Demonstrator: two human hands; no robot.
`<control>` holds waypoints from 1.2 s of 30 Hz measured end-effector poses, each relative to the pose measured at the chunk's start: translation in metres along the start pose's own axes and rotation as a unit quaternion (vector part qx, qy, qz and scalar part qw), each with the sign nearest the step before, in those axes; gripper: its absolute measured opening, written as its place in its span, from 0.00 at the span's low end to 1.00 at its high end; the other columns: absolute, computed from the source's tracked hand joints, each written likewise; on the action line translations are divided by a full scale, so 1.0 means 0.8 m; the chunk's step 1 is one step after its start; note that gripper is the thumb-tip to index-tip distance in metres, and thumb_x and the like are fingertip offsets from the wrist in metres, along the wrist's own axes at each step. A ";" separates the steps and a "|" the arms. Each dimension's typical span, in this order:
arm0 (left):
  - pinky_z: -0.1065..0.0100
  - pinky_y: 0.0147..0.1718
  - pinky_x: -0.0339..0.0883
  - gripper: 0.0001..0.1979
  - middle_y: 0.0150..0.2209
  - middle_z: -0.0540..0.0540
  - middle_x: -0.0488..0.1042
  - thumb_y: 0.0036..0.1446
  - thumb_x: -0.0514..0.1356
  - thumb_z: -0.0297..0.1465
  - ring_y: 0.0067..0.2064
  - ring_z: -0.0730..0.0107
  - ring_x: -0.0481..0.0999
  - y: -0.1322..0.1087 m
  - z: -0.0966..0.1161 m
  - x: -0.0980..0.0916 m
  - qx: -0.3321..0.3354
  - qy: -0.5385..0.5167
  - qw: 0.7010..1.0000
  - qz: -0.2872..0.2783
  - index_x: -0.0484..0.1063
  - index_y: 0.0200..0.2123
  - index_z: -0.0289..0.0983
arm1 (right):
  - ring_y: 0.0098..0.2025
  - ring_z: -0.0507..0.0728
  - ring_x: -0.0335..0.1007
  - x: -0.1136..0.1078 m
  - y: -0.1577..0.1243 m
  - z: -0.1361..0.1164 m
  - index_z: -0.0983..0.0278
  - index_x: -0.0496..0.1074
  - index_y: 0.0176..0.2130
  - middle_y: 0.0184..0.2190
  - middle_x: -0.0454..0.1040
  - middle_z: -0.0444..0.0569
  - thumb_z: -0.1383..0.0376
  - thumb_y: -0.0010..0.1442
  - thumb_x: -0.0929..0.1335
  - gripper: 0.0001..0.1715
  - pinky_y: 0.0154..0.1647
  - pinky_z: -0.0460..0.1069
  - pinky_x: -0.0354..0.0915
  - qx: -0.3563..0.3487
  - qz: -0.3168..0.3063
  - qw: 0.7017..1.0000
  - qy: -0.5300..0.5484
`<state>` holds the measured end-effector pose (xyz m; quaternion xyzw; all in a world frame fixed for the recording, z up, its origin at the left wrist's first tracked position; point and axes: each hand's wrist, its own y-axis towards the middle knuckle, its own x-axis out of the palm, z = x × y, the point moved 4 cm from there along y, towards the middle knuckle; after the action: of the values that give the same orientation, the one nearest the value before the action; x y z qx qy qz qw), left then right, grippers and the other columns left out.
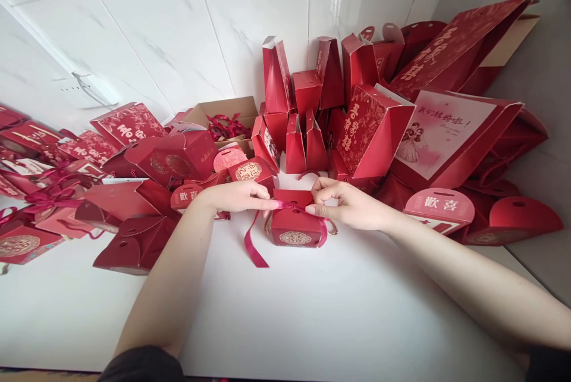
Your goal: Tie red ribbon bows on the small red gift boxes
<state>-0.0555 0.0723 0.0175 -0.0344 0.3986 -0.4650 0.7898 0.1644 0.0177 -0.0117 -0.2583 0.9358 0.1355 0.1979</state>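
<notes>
A small red gift box with a round gold emblem stands on the white table in front of me. A dark pink ribbon crosses the top of the box, and one loose tail hangs to the left onto the table. My left hand pinches the ribbon at the box's upper left. On the other side, my right hand has its fingertips closed on the ribbon near the middle of the top. A thin twisted cord shows at both sides of the box. The knot area is partly hidden by my fingers.
An open cardboard box with several pink ribbons stands behind. Red gift boxes are stacked along the tiled wall and to the right. More boxes, some with tied bows, crowd the left. A wall socket is at upper left.
</notes>
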 end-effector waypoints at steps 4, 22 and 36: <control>0.73 0.28 0.58 0.20 0.29 0.48 0.74 0.59 0.57 0.45 0.28 0.73 0.67 0.003 0.005 0.006 -0.012 0.005 1.000 -0.003 0.76 0.25 0.36 | 0.35 0.53 0.61 -0.009 0.002 0.004 0.64 0.64 0.19 0.33 0.62 0.45 0.52 0.61 0.67 0.26 0.40 0.50 0.60 -0.014 0.021 1.000 0.004; 0.73 0.26 0.60 0.12 0.29 0.45 0.76 0.55 0.64 0.38 0.27 0.75 0.68 -0.004 0.010 0.005 0.028 -0.054 0.997 -0.048 0.81 0.31 0.36 | 0.17 0.48 0.58 -0.005 0.008 0.034 0.63 0.67 0.29 0.15 0.65 0.37 0.49 0.55 0.71 0.21 0.18 0.45 0.54 0.103 -0.069 0.985 0.118; 0.76 0.16 0.61 0.11 0.45 0.34 0.80 0.52 0.67 0.34 0.18 0.82 0.70 0.024 0.009 0.028 0.086 -0.203 0.975 -0.036 0.82 0.36 0.33 | 0.16 0.48 0.56 0.006 0.009 0.041 0.63 0.65 0.30 0.13 0.62 0.36 0.49 0.55 0.72 0.22 0.17 0.44 0.50 0.125 -0.051 0.979 0.155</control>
<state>-0.0318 0.0638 0.0005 -0.0743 0.1863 -0.5092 0.8370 0.1669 0.0335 -0.0418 -0.2968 0.9503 -0.0345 0.0876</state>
